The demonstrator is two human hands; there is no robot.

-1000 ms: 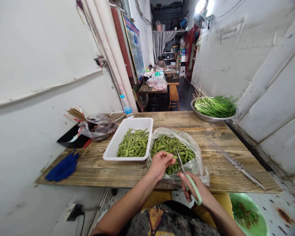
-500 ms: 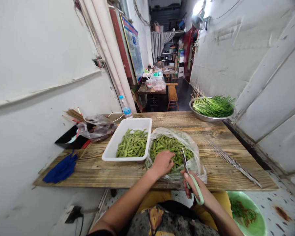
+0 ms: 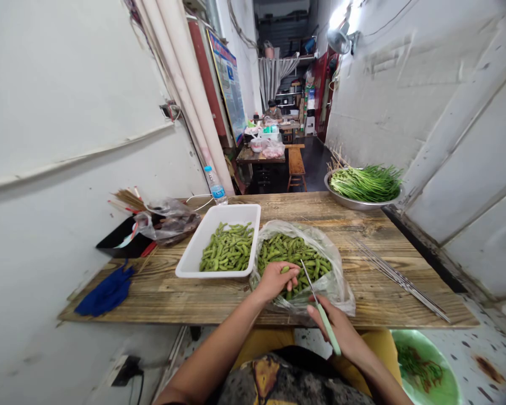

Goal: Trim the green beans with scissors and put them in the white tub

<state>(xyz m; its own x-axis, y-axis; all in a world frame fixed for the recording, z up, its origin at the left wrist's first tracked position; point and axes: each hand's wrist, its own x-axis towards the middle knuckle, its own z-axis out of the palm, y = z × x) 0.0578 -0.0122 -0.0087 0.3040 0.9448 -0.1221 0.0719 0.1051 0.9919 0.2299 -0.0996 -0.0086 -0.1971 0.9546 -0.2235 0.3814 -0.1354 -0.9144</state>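
My left hand (image 3: 275,280) reaches into a clear plastic bag (image 3: 337,281) of green edamame pods (image 3: 293,253), and its fingers pinch one pod (image 3: 285,270). My right hand (image 3: 337,329) grips green-handled scissors (image 3: 320,312) at the table's near edge, blades pointing up toward the pinched pod. A white rectangular tray (image 3: 194,253) to the left of the bag holds more pods (image 3: 228,253).
On the wooden table (image 3: 172,289) lie a blue cloth (image 3: 105,289), a black tray with a plastic bag and sticks (image 3: 152,222), a water bottle (image 3: 216,188), metal skewers (image 3: 398,278) and a steel bowl of green stalks (image 3: 365,185). A green basin (image 3: 425,365) sits on the floor. A person sits far back.
My left hand dipped into the bag's pods, then drew back with one pod pinched. The scissors stayed close beside it.
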